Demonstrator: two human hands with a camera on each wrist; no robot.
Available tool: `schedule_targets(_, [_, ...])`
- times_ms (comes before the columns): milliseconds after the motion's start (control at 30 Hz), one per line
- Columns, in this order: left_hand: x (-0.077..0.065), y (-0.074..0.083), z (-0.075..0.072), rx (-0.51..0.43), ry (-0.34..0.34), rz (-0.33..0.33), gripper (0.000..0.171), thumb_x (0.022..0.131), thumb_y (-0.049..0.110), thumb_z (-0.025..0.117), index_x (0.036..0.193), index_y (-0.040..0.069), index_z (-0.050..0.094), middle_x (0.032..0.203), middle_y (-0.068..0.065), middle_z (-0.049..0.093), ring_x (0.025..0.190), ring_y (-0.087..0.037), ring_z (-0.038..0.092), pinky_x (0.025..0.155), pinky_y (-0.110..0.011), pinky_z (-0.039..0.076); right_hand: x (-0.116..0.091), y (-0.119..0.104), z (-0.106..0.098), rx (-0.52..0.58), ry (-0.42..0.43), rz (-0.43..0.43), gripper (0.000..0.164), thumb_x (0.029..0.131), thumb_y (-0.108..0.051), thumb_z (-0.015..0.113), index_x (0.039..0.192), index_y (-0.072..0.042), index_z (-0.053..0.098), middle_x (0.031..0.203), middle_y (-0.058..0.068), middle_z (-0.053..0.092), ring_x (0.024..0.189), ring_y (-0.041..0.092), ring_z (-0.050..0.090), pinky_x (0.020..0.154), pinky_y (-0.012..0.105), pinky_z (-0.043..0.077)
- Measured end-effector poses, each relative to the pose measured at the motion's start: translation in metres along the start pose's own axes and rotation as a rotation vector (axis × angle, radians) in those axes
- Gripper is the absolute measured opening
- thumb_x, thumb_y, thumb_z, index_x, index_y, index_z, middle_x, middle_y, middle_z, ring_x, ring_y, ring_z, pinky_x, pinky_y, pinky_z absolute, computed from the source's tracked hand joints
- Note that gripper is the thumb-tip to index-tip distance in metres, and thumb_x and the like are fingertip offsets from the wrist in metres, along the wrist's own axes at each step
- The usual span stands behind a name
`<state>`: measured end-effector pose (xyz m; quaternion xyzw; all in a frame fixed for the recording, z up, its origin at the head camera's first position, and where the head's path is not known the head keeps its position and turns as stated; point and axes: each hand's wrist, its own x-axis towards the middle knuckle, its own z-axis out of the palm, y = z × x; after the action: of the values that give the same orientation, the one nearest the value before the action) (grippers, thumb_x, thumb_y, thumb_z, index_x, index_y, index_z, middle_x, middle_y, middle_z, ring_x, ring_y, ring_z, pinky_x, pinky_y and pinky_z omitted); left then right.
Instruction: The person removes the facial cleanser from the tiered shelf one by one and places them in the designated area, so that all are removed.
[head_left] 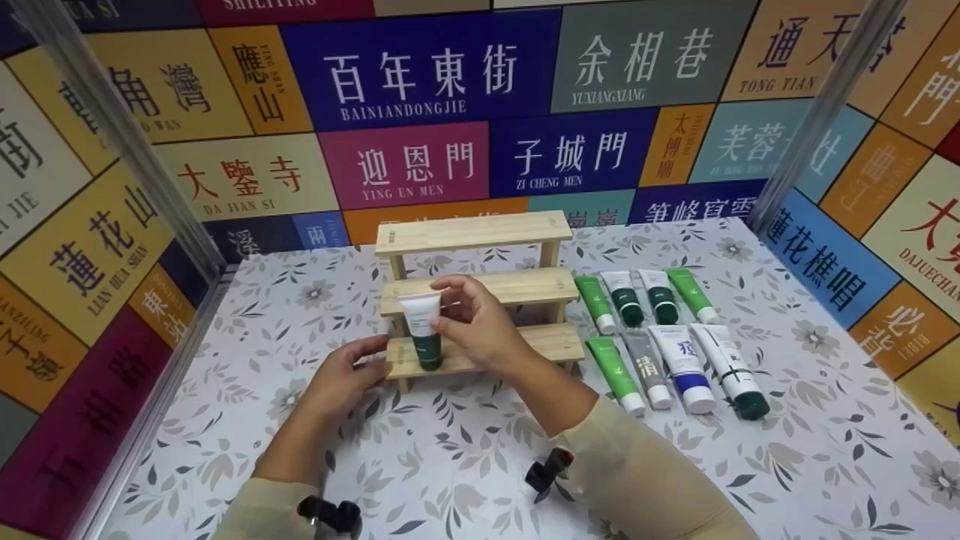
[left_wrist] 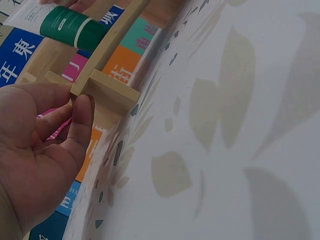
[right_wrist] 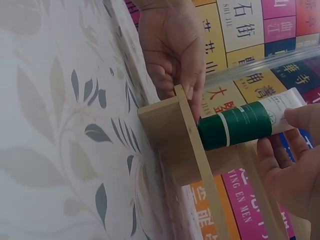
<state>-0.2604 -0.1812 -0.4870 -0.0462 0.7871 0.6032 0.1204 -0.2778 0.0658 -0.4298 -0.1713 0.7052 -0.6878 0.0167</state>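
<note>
My right hand (head_left: pixel 480 322) pinches the white upper part of a white and green squeeze tube (head_left: pixel 425 334). The tube stands upright, green cap down, at the left end of the lowest step of a wooden three-step display stand (head_left: pixel 480 360). In the right wrist view the tube's cap (right_wrist: pixel 210 132) is right at the step's surface. My left hand (head_left: pixel 346 375) grips the left end of that same step; in the left wrist view the thumb and fingers (left_wrist: pixel 82 120) pinch the board's corner (left_wrist: pixel 80 90).
To the right of the stand lie two rows of tubes: green ones (head_left: pixel 615 375), a grey one (head_left: pixel 646 367), a white and blue one (head_left: pixel 684 367), and white and green ones (head_left: pixel 729 367). Sign-covered panels (head_left: pixel 420 67) enclose the flower-patterned tabletop (head_left: pixel 465 465) at the back and sides.
</note>
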Motion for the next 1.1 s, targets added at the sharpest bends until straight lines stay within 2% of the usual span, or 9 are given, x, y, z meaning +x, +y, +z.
schedule_targets(133, [0.001, 0.000, 0.000, 0.003, -0.003, -0.012, 0.051, 0.103, 0.018, 0.069, 0.153, 0.018, 0.058, 0.161, -0.004, 0.054, 0.132, -0.023, 0.066, 0.102, -0.032, 0.059, -0.006, -0.003, -0.012, 0.002, 0.014, 0.001, 0.044, 0.095, 0.002, 0.073, 0.135, -0.012, 0.062, 0.117, 0.011, 0.069, 0.107, 0.023, 0.070, 0.094, 0.033, 0.059])
schedule_targets(233, [0.001, 0.000, 0.000, 0.006, -0.006, 0.004, 0.051, 0.103, 0.017, 0.068, 0.153, 0.016, 0.058, 0.161, -0.006, 0.054, 0.131, -0.023, 0.067, 0.101, -0.032, 0.060, -0.012, -0.005, -0.022, -0.004, 0.035, -0.001, 0.044, 0.096, 0.001, 0.073, 0.137, -0.013, 0.061, 0.116, 0.009, 0.067, 0.107, 0.023, 0.069, 0.093, 0.033, 0.060])
schedule_targets(533, [-0.001, 0.000, 0.001, 0.009, 0.003, 0.023, 0.051, 0.102, 0.017, 0.069, 0.153, 0.015, 0.059, 0.160, -0.007, 0.055, 0.126, -0.021, 0.069, 0.097, -0.030, 0.060, -0.032, -0.017, -0.059, -0.022, 0.111, -0.014, 0.046, 0.097, 0.001, 0.072, 0.140, -0.009, 0.058, 0.117, 0.010, 0.068, 0.105, 0.025, 0.069, 0.091, 0.033, 0.061])
schedule_targets(633, [0.000, -0.001, 0.002, 0.009, 0.006, 0.020, 0.050, 0.102, 0.018, 0.069, 0.152, 0.016, 0.060, 0.159, -0.006, 0.056, 0.126, -0.021, 0.069, 0.097, -0.030, 0.060, -0.041, -0.019, -0.075, -0.010, 0.126, -0.038, 0.047, 0.097, 0.003, 0.071, 0.140, -0.008, 0.058, 0.116, 0.011, 0.068, 0.103, 0.026, 0.068, 0.089, 0.032, 0.062])
schedule_targets(867, [0.000, -0.002, 0.003, -0.001, 0.012, 0.058, 0.051, 0.102, 0.013, 0.069, 0.152, 0.010, 0.059, 0.159, -0.013, 0.055, 0.126, -0.025, 0.069, 0.095, -0.030, 0.060, -0.061, -0.019, -0.120, -0.035, 0.187, -0.047, 0.049, 0.097, 0.003, 0.071, 0.142, -0.009, 0.056, 0.117, 0.005, 0.070, 0.104, 0.023, 0.070, 0.090, 0.028, 0.062])
schedule_targets(1100, [0.000, -0.003, 0.002, 0.005, 0.021, 0.042, 0.051, 0.101, 0.014, 0.069, 0.152, 0.012, 0.060, 0.159, -0.010, 0.056, 0.131, -0.027, 0.067, 0.098, -0.030, 0.060, -0.082, -0.024, -0.161, -0.040, 0.283, -0.049, 0.048, 0.097, 0.007, 0.070, 0.140, -0.008, 0.055, 0.112, 0.001, 0.070, 0.101, 0.019, 0.069, 0.088, 0.028, 0.063])
